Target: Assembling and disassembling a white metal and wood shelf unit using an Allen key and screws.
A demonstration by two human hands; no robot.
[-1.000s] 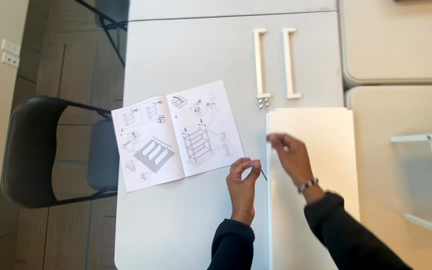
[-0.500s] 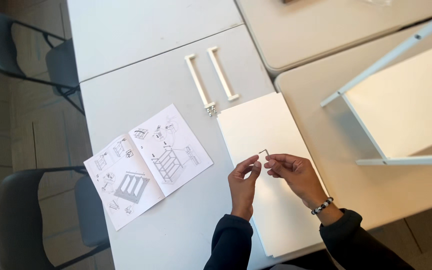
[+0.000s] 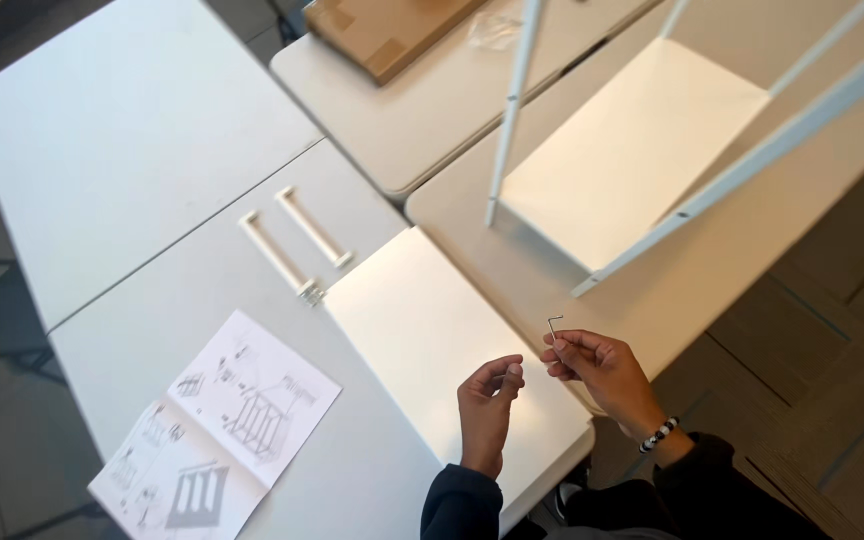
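Head view: right hand [image 3: 597, 370] pinches small bent hex key [image 3: 553, 327] between fingertips, above edge of white panel [image 3: 422, 330]. Left hand [image 3: 487, 400] beside it over panel, thumb and forefinger pressed together; whether holding something, cannot tell. Instruction booklet [image 3: 217, 430] lies open on grey table [image 3: 132, 130].

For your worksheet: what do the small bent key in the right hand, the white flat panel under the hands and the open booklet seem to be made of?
Small bent grey key, pinched in the right hand: likely metal, thin, stiff and dull grey. White flat panel: probably coated board or painted sheet metal, smooth matt face with crisp edges. Open instruction booklet: paper, thin, centre-creased, printed with line drawings. The left hand holds nothing visible.
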